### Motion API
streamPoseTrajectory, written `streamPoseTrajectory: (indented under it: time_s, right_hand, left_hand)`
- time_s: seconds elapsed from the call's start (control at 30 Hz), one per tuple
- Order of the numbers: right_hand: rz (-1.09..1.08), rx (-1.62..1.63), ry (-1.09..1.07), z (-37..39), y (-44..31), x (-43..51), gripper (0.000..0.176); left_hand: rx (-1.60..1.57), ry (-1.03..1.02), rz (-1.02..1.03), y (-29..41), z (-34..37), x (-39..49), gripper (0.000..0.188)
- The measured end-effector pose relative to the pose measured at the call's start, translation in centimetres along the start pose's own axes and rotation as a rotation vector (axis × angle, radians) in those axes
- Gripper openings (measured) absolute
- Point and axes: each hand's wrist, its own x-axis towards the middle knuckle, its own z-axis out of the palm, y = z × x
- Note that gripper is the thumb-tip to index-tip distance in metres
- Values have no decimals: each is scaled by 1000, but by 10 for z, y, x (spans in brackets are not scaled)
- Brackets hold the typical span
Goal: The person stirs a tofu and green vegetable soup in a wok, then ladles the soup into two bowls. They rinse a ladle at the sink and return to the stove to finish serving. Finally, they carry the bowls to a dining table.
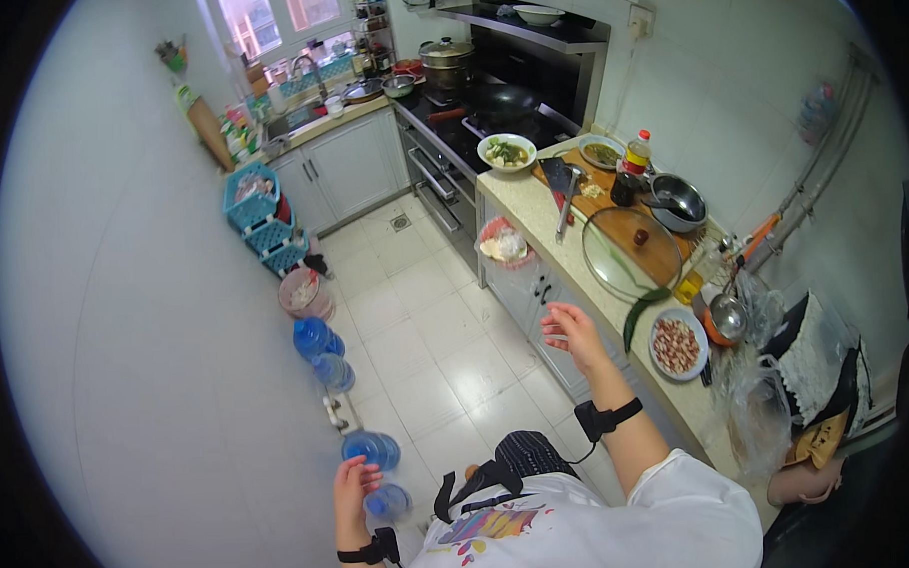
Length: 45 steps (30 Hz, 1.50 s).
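My left hand [354, 479] is raised with its fingers apart, holding nothing, over the large blue water bottles [378, 450] on the floor. My right hand [573, 334] hangs empty in the air beside the counter edge, fingers slightly bent and apart. Nearest to it on the counter lie a long green pepper or gourd [639, 315] and a plate of chopped red-and-white pieces [679, 344]. Beyond them a glass lid [611, 256] rests partly on a wooden cutting board [648, 232]. A cleaver [555, 177], a metal-handled tool [569, 203] and a dark sauce bottle [631, 169] are farther along.
A black wok [504, 102] and a lidded steamer pot [447, 63] stand on the stove. A bowl of food [507, 154] is at the counter's far end; a waste bag [506, 243] hangs below. Blue baskets [252, 195] and a bin [304, 291] line the left wall.
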Motion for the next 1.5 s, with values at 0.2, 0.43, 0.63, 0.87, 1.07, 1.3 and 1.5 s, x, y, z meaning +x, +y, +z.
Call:
streamPoseTrajectory:
  time_s: [0.2, 0.43, 0.63, 0.87, 1.07, 1.3, 1.5]
  right_hand:
    - [-59, 125, 86, 30, -43, 190, 49]
    - [101, 325, 320, 46, -58, 388, 76]
    - [150, 395, 480, 45, -47, 504, 87]
    - [215, 239, 703, 39, -30, 551, 36]
    - [161, 164, 657, 41, -33, 552, 41]
    - [144, 298, 568, 42, -31, 552, 52]
    - [46, 286, 674, 63, -36, 527, 57]
  left_hand:
    - [46, -116, 17, 121, 91, 172, 29]
    - [104, -153, -87, 217, 163, 301, 27]
    - [239, -318, -36, 295, 235, 445, 27]
    - [431, -809, -37, 334, 423, 629, 37]
    - [515, -1099, -34, 332, 572, 694, 60]
    - [571, -1311, -126, 334, 637, 722, 58]
    - [484, -1350, -101, 346, 620, 696, 59]
